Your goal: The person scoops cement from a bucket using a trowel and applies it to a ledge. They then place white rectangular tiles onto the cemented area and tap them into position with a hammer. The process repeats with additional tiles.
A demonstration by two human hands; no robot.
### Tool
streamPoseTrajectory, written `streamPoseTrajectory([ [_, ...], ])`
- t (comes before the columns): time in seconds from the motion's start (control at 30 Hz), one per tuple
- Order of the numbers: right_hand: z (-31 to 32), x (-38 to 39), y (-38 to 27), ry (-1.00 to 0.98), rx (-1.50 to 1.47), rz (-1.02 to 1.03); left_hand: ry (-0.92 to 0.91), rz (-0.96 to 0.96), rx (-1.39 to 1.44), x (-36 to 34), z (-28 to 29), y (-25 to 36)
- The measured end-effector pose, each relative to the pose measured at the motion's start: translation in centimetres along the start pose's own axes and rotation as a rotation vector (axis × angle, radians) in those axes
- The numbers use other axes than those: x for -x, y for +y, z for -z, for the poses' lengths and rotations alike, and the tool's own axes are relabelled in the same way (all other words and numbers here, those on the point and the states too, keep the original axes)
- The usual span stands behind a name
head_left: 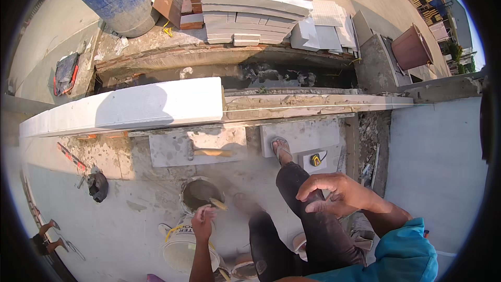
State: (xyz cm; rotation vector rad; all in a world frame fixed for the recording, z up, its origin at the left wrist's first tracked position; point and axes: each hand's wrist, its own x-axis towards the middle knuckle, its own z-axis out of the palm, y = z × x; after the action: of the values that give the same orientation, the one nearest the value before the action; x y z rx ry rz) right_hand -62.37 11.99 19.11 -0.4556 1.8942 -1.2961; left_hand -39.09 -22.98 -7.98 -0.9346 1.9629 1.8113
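Note:
My left hand (203, 222) is just in front of a bucket of grey mortar (197, 193), its fingers loosely bent and apart, with nothing visible in them. Close to its fingertips, a wooden handle (218, 204) sticks out over the bucket's rim; the tool's other end is hidden. My right hand (330, 194) hovers over my right knee, open and holding nothing, thumb and fingers spread in a curve. Ahead, a low wall carries a long white block row (156, 105), with a taut string (313, 107) running on to the right. A wooden-handled mallet (211, 152) lies on a flat white block (219, 138).
My sandalled foot (282, 149) rests on another white block (323, 131), near a yellow tape measure (315, 160). A white bucket (182, 253) stands near left. Beyond the wall are a ditch (219, 75), stacked blocks (245, 21) and a blue barrel (117, 0).

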Motion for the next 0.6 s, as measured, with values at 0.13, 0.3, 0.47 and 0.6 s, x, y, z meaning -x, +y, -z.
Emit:
streamPoseTrajectory([
  [0.13, 11.7, -7.5, -1.8, 0.352, -0.260, 0.182, 0.058, -0.132, -0.009, 0.7, 2.2, 9.8],
  [0.3, 24.0, -27.0, 8.3, 0.305, -0.434, -0.311, 0.276, 0.105, 0.161, 3.4, -1.9, 10.8],
  [0.47, 33.0, -50.4, 12.9, 0.489, -0.644, -0.080, 0.409, 0.596, 0.070, 12.7, -7.3, 2.0],
  [0.6, 39.7, -60.2, 10.1, 0.752, -0.744, -0.059, 0.305, 0.892, 0.045, 18.1, -10.7, -2.3],
])
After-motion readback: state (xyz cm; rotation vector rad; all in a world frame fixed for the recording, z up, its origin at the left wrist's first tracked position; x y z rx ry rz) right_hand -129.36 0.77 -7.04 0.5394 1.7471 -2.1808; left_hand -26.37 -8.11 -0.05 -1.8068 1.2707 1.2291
